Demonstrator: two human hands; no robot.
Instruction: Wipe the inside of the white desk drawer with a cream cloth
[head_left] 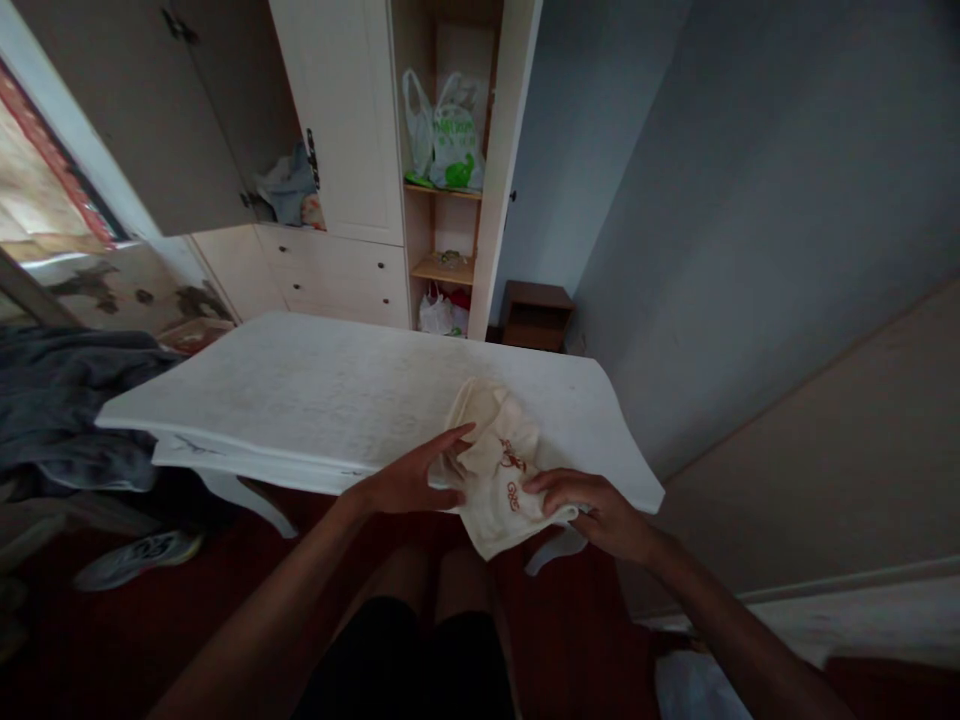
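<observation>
A cream cloth bag or towel with reddish-brown lettering and a small picture lies creased over the front edge of the white table. Its lower part hangs past that edge. My right hand pinches the cloth at its right corner, thumb and fingers closed on the fabric. On the other side, my left hand is at the left edge of the cloth, thumb and fingers spread apart. Its fingertips reach the fabric, and I cannot tell how firmly they touch.
Behind the table stands a white wardrobe with open doors. Plastic bags fill one shelf. A brown box-shaped stand sits by the grey wall. Dark fabric is heaped at the left, above a shoe on the red floor.
</observation>
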